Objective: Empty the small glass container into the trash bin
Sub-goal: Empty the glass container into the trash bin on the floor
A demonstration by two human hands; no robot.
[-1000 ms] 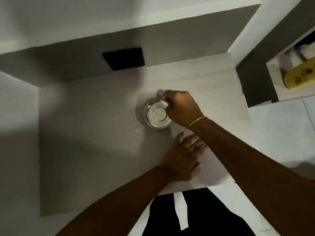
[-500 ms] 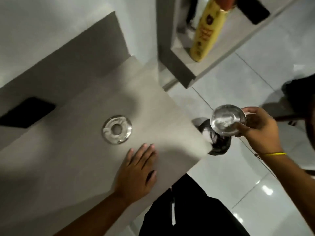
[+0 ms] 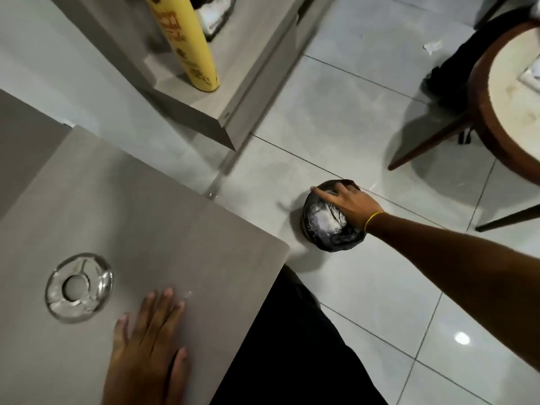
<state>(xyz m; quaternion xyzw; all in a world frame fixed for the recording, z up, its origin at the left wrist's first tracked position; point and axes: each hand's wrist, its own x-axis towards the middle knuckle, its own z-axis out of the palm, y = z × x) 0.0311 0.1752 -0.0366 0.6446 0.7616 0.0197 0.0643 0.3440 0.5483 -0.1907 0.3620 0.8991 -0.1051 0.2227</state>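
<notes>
Right hand (image 3: 349, 204) reaches down over the trash bin (image 3: 327, 229) on the tiled floor (image 3: 365, 302), palm down, fingers curled over the bin's mouth. The small glass container is hidden beneath the hand; whether the hand grips it cannot be told. The bin is lined with a black bag and holds whitish contents. Left hand (image 3: 149, 343) lies open and flat on the grey surface (image 3: 175, 229), near a glass ring-shaped dish (image 3: 79, 286). A yellow can (image 3: 187, 45) stands on a low shelf (image 3: 248, 68).

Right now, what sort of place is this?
Likely a home room: glossy tiled floor, a small lined trash bin beside a grey table, and a round wooden chair.
</notes>
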